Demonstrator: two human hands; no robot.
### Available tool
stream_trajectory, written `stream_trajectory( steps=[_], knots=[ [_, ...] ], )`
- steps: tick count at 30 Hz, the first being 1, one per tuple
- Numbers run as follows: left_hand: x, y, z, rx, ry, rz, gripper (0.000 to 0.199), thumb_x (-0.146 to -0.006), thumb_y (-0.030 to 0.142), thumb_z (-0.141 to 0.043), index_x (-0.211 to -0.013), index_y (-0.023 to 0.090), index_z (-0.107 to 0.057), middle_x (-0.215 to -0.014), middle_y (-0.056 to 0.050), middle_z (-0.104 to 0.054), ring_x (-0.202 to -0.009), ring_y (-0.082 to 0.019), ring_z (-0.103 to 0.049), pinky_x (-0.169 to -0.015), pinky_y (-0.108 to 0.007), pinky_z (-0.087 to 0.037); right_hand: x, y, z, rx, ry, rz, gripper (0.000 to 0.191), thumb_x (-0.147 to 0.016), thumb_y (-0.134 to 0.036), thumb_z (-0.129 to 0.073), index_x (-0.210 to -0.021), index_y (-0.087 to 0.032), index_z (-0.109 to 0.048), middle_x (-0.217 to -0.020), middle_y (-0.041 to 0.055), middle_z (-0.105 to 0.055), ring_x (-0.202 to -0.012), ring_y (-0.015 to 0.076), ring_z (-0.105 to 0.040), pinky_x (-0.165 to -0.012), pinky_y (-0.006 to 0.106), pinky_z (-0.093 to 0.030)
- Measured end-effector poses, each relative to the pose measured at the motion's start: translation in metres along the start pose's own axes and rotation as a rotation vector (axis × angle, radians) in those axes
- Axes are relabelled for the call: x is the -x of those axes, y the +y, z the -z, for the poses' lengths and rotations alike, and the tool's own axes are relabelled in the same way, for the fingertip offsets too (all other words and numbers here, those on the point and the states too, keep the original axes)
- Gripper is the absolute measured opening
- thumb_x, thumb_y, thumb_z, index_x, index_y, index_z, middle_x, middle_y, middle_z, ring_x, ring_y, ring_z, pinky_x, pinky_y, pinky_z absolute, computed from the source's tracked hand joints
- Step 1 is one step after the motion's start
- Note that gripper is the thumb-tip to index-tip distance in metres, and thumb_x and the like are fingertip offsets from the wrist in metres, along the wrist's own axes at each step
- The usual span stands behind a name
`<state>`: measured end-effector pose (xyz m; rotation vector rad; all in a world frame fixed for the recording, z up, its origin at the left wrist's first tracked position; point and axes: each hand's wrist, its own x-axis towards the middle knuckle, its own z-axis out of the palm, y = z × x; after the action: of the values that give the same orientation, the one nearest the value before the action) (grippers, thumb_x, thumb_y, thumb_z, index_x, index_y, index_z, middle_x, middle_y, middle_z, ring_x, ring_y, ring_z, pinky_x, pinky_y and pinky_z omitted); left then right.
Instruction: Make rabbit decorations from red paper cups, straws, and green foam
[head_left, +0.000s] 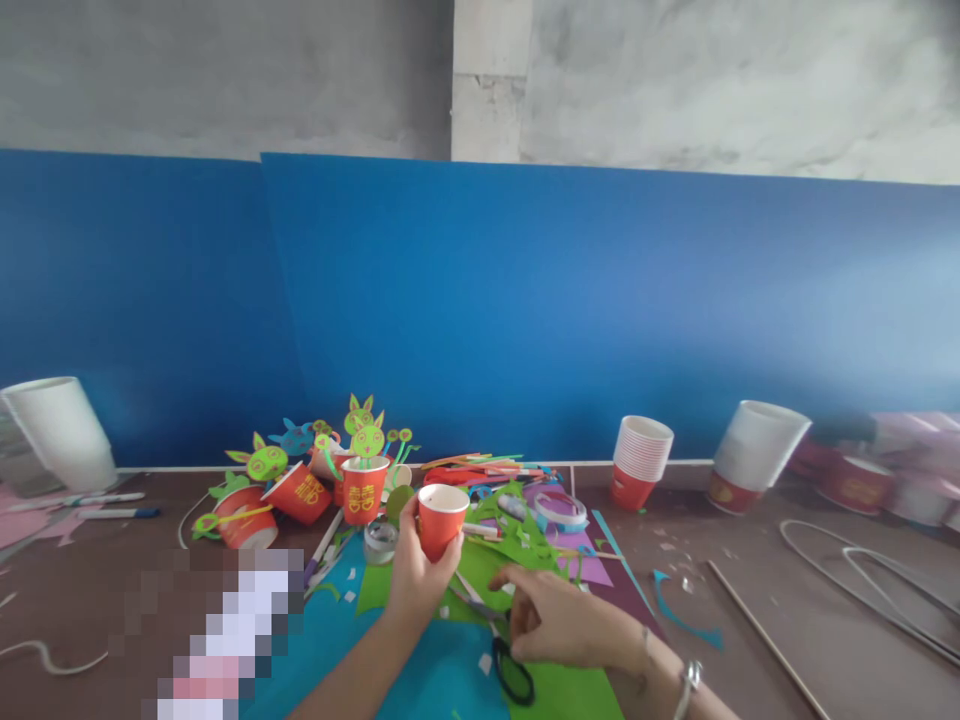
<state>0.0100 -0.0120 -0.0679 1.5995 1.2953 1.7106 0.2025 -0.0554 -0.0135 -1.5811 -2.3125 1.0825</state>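
Note:
My left hand is wrapped round a red paper cup with a white rim, held upright above the table. My right hand hovers just right of it, index finger stretched out and the others loosely bent, with nothing visible in it. Beneath the right hand lie black-handled scissors, partly covered by the fingers. Green paper and blue paper are spread under both hands. Left of the cup are a tape roll and a finished red cup with a green paper animal head.
More decorated cups lie tipped at the left. Colourful strips and a ring of tape sit behind my hands. A cup stack and a larger stack stand right, near a thin stick. A blue panel rises behind.

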Motion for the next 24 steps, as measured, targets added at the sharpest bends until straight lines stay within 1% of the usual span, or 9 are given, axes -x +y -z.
stream_trajectory(
  steps=[1,2,3,4,6,10,15,22,24],
  knots=[
    [0.0,0.001,0.0,0.015,-0.013,0.023,0.059,-0.073,0.034,-0.066,-0.123,0.016,-0.043,-0.109,-0.012,-0.06,-0.099,-0.026,-0.061,-0.087,-0.037,-0.049,-0.002,0.004,0.007,-0.018,-0.001,-0.011,0.045,-0.069,-0.014,-0.056,-0.113,-0.018,-0.06,-0.08,0.0023,-0.072,-0.066,0.0159,-0.065,-0.056,0.022,-0.044],
    [0.001,0.003,0.0,0.029,-0.029,0.048,0.058,-0.072,0.035,-0.066,-0.123,0.016,-0.043,-0.109,-0.012,-0.061,-0.098,-0.025,-0.061,-0.086,-0.037,-0.048,-0.003,0.009,0.014,0.034,0.087,-0.085,0.035,-0.075,-0.011,-0.048,-0.105,-0.017,-0.065,-0.077,0.0036,-0.073,-0.063,0.0154,-0.065,-0.055,0.022,-0.045],
    [0.001,0.004,0.0,0.043,-0.048,0.073,0.058,-0.072,0.035,-0.066,-0.122,0.016,-0.044,-0.107,-0.012,-0.062,-0.096,-0.025,-0.062,-0.085,-0.037,-0.048,-0.004,0.014,0.022,0.166,0.246,-0.154,0.034,-0.079,-0.01,-0.042,-0.099,-0.017,-0.068,-0.079,0.0053,-0.073,-0.066,0.016,-0.065,-0.058,0.023,-0.045],
    [0.001,0.005,0.001,0.06,-0.074,0.099,0.057,-0.073,0.035,-0.065,-0.122,0.015,-0.044,-0.106,-0.012,-0.063,-0.094,-0.024,-0.062,-0.084,-0.036,-0.048,-0.005,0.019,0.029,0.347,0.414,-0.238,0.034,-0.08,-0.009,-0.042,-0.097,-0.019,-0.07,-0.086,0.0062,-0.073,-0.076,0.0181,-0.066,-0.065,0.025,-0.046],
    [0.002,0.007,0.001,0.087,-0.131,0.137,0.054,-0.073,0.037,-0.065,-0.118,0.014,-0.046,-0.103,-0.012,-0.064,-0.09,-0.024,-0.063,-0.082,-0.036,-0.049,-0.005,0.031,0.041,0.446,0.485,-0.337,0.035,-0.077,-0.004,-0.043,-0.096,-0.015,-0.07,-0.097,0.0129,-0.071,-0.091,0.0254,-0.065,-0.072,0.031,-0.046],
    [0.003,0.01,0.004,0.087,-0.231,0.121,0.049,-0.073,0.037,-0.064,-0.114,0.014,-0.047,-0.106,-0.012,-0.063,-0.095,-0.026,-0.061,-0.086,-0.037,-0.046,-0.003,0.046,0.048,0.533,0.428,-0.387,0.034,-0.068,0.003,-0.049,-0.09,-0.014,-0.07,-0.102,0.0152,-0.069,-0.102,0.0284,-0.06,-0.075,0.031,-0.044],
    [0.005,0.015,0.004,0.132,-0.258,0.096,0.052,-0.074,0.033,-0.064,-0.118,0.016,-0.041,-0.112,-0.013,-0.059,-0.102,-0.025,-0.058,-0.092,-0.038,-0.044,-0.002,0.046,0.046,0.603,0.395,-0.371,0.027,-0.072,-0.002,-0.052,-0.089,-0.013,-0.069,-0.103,0.0168,-0.068,-0.107,0.0308,-0.056,-0.08,0.032,-0.041],
    [0.006,0.012,0.002,0.184,-0.244,0.113,0.058,-0.072,0.03,-0.066,-0.122,0.018,-0.039,-0.117,-0.012,-0.057,-0.109,-0.026,-0.056,-0.096,-0.039,-0.042,0.009,0.048,0.063,0.565,0.361,-0.377,0.036,-0.078,-0.003,-0.04,-0.098,-0.016,-0.067,-0.092,0.0143,-0.073,-0.083,0.0281,-0.068,-0.069,0.034,-0.045],
    [0.006,0.012,0.002,0.193,-0.249,0.121,0.059,-0.073,0.031,-0.065,-0.123,0.018,-0.038,-0.118,-0.012,-0.057,-0.109,-0.026,-0.056,-0.096,-0.039,-0.042,0.015,0.051,0.068,0.518,0.347,-0.341,0.041,-0.079,-0.005,-0.039,-0.109,-0.018,-0.065,-0.098,0.0127,-0.072,-0.087,0.026,-0.068,-0.069,0.032,-0.046]
  ],
)
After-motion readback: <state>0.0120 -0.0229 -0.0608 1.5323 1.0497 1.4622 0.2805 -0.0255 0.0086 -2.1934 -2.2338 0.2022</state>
